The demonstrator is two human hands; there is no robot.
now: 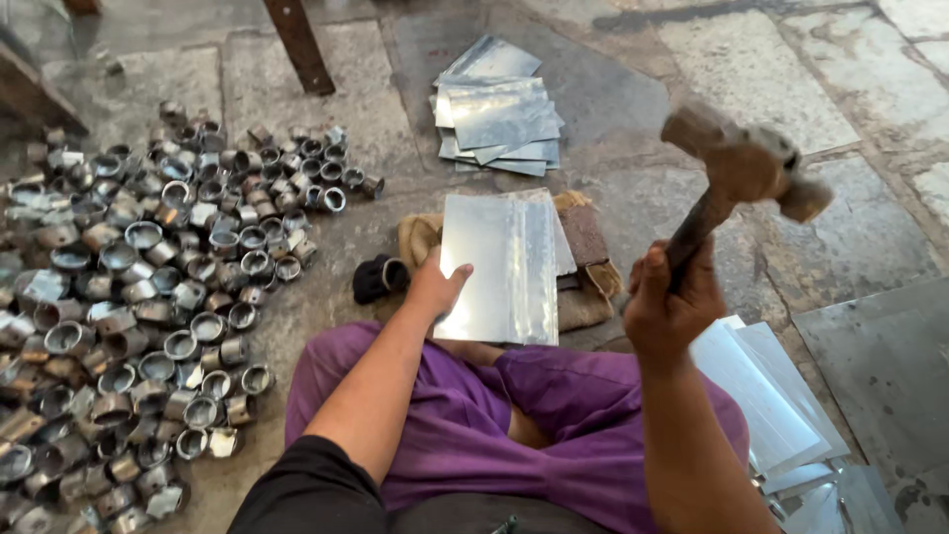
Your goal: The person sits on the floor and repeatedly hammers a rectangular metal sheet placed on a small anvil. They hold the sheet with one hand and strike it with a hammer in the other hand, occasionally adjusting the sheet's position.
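A shiny rectangular metal sheet lies on a padded brown block in front of my crossed legs in purple cloth. My left hand presses on the sheet's left edge and holds it in place. My right hand grips the wooden handle of a rusty hammer, raised above and to the right of the sheet, head up.
A large heap of small metal rings and caps covers the stone floor at left. A stack of cut sheets lies beyond the block. More sheets rest at my right knee. A dark post stands at the back.
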